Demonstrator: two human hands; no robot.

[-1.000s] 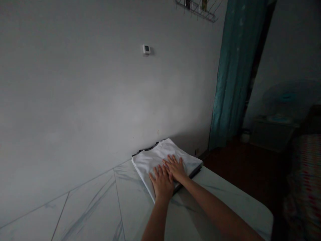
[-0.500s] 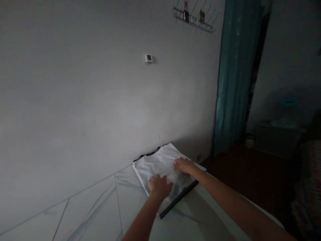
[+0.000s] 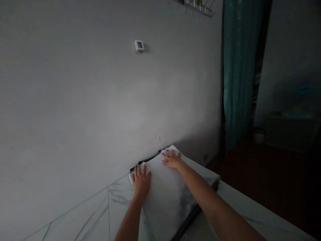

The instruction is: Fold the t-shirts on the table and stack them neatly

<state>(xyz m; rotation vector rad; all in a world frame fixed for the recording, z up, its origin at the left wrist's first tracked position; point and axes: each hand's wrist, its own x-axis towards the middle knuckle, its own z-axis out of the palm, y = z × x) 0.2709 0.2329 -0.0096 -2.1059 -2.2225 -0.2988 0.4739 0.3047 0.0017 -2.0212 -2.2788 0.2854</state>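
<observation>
A white folded garment with dark edging (image 3: 163, 194) lies flat against the wall on a pale, marble-patterned table (image 3: 95, 214). It looks like a shirt, though its exact kind is hard to make out in the dim light. Fingers spread, my left hand (image 3: 141, 180) rests on its far left corner. My right hand (image 3: 172, 159) lies flat near its far right corner, fingers also apart. Dark trim shows along the wall side and again along the near edge, where my right forearm covers part of it.
A small white device (image 3: 139, 46) is fixed to the grey wall, with a wire rack (image 3: 198, 7) above right. On the right hangs a teal curtain (image 3: 237, 73). Beyond it a low cabinet (image 3: 291, 132) and a pale bucket (image 3: 259, 135) stand in shadow.
Both hands have slid forward over the garment, from its middle to its far edge by the wall. The camera view has tilted down and come closer.
</observation>
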